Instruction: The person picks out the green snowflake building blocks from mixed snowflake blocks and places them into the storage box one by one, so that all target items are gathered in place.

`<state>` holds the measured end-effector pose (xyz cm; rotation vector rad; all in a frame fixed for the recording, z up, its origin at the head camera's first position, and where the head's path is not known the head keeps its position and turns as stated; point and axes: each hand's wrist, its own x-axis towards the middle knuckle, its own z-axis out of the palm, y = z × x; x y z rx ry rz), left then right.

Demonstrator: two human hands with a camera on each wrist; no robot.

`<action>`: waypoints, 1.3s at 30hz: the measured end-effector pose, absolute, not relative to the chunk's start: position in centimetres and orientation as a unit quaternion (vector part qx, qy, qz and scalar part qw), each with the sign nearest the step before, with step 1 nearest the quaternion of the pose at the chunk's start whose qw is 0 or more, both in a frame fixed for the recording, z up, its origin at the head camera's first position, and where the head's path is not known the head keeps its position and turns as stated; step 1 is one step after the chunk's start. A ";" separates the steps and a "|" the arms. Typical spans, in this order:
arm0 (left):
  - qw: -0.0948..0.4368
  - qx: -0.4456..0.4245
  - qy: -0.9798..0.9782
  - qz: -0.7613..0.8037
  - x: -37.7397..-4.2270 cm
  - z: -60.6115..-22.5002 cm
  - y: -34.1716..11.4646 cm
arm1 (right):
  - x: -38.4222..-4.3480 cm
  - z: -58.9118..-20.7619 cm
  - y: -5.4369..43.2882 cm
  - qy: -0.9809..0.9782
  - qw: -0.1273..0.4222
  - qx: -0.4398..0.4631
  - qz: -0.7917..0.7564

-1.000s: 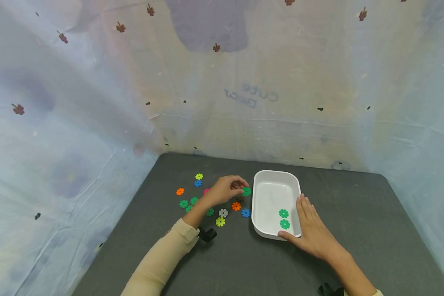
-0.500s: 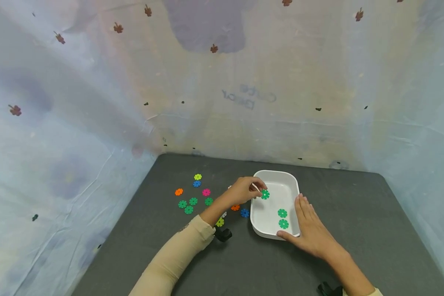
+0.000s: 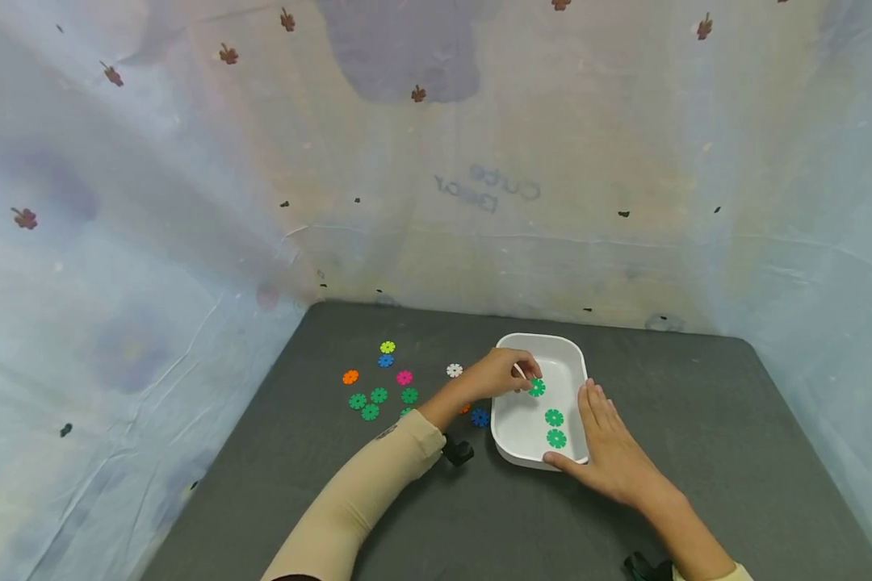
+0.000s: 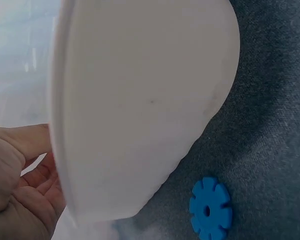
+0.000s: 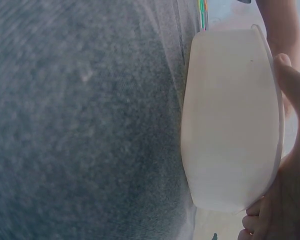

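In the head view my left hand (image 3: 505,374) reaches over the left rim of a white plastic tray (image 3: 512,436). Its thumb and fingertips pinch a green notched disc (image 3: 537,388) above the tray floor. Two more green discs (image 3: 555,428) lie in the tray near its front right. My right hand (image 3: 614,448) rests against the tray's right side, fingers straight along the rim and thumb at the front corner. The left wrist view has the tray's outer wall (image 4: 145,110) hiding the held disc. In the right wrist view the thumb (image 5: 290,75) touches the rim.
Left of the tray, several notched discs lie loose on the dark grey table (image 3: 262,484), among them green (image 3: 370,411), orange (image 3: 350,377), pink (image 3: 404,378) and white (image 3: 454,370) ones. A blue disc (image 3: 480,418) lies close to the tray. Patterned sheeting (image 3: 523,266) stands behind the table.
My left hand has carried the green disc rightward from beside the tray, across its left rim and over the inside. The right hand has stayed at the tray's right side.
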<state>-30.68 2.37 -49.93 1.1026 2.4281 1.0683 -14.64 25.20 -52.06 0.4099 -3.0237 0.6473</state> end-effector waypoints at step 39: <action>0.145 0.363 0.874 0.288 -31.2 -52.4 7.6 | -14.4 -52.4 25.3 -0.964 0.036 0.148 0.216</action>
